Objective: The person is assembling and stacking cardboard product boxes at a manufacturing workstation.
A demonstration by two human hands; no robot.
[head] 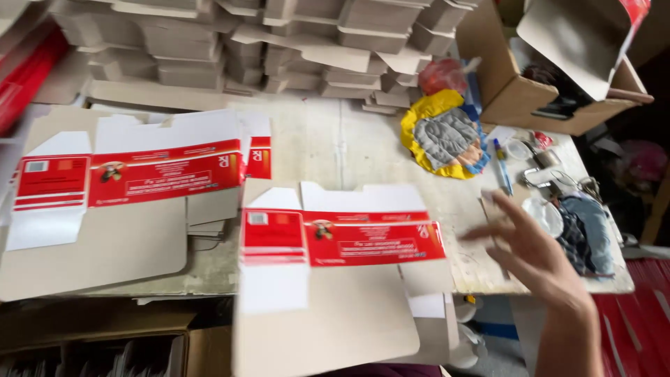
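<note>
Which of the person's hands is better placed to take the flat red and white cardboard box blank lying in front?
Probably the right hand: it hovers open, fingers spread, just beside the right end of the flat red and white cardboard box blank. The left hand is not in view.

You are standing in a small packaging workshop, a place where cartons get folded by hand. Across the top of the frame, folded grey cardboard boxes (279, 42) are stacked in rows. On the worn worktable (349, 139) lie flat, unfolded red-and-white carton blanks (342, 241), with a pile of the same blanks (132, 174) at the left. An open brown box (551, 91) sits upper right, with pens and clutter beside it.
</note>
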